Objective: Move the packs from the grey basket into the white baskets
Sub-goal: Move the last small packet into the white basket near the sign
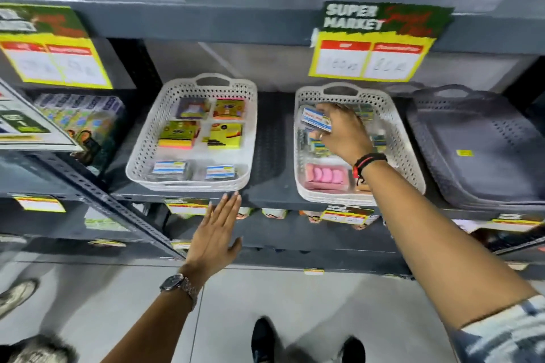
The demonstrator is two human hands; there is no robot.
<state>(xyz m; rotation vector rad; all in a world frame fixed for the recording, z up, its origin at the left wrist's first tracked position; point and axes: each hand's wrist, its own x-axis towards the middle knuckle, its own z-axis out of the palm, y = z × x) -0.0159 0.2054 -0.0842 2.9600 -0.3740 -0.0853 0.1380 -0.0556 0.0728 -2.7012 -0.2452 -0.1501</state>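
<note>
Two white baskets stand on a dark shelf. The left white basket holds several sticky-note packs and two small blue-and-white packs. Over the right white basket, my right hand is shut on a small blue-and-white pack. That basket also holds several small packs and a pink pack. The grey basket sits at the right with only a small yellow label inside. My left hand hovers flat with spread fingers below the left basket's front edge, holding nothing.
Yellow price signs hang from the shelf above. Boxed goods fill the shelf to the left. Stacks of paper lie on the top shelf. Another person's shoe is on the grey floor at left; my own shoes are below.
</note>
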